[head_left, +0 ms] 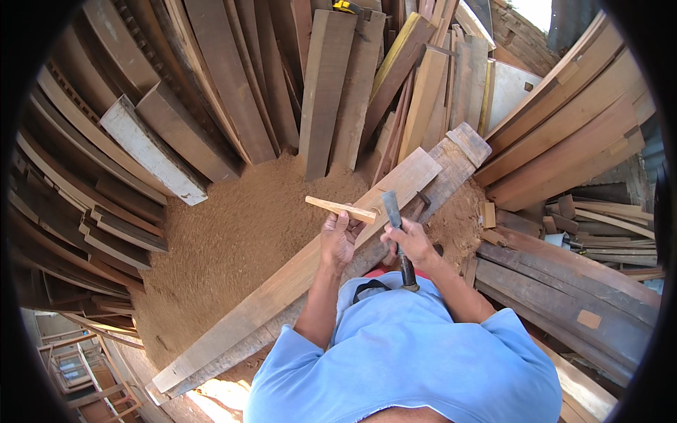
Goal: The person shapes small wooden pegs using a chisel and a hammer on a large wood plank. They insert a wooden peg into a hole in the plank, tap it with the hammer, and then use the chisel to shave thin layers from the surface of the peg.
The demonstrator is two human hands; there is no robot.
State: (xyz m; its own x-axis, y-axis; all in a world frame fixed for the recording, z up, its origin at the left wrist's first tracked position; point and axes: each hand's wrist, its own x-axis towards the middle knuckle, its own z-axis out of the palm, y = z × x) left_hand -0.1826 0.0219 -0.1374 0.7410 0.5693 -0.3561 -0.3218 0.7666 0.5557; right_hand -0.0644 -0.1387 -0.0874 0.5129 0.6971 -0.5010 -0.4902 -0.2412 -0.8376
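Observation:
My left hand [338, 238] is closed around a short, slim strip of pale wood [330, 205], pinched between thumb and fingers above a long plank. In my right hand [415, 243] is a chisel [392, 209], gripped partway along. Its broad grey blade points up and away from me, near the right end of the strip, and its dark handle [407, 273] reaches back toward my shirt. Whether blade and strip touch, I cannot tell. Beneath both hands the long, smooth plank [282, 285] lies diagonally on a rough, weathered beam [451, 158].
A dark tool, perhaps a hammer [422, 200], rests beside the plank, partly hidden. Sawdust [233, 233] covers the ground. Many boards [328, 92] lean around the far and left sides. Stacked dark timbers [564, 292] lie at right, near loose offcuts [613, 229]. A yellow tape measure [346, 7] sits high up.

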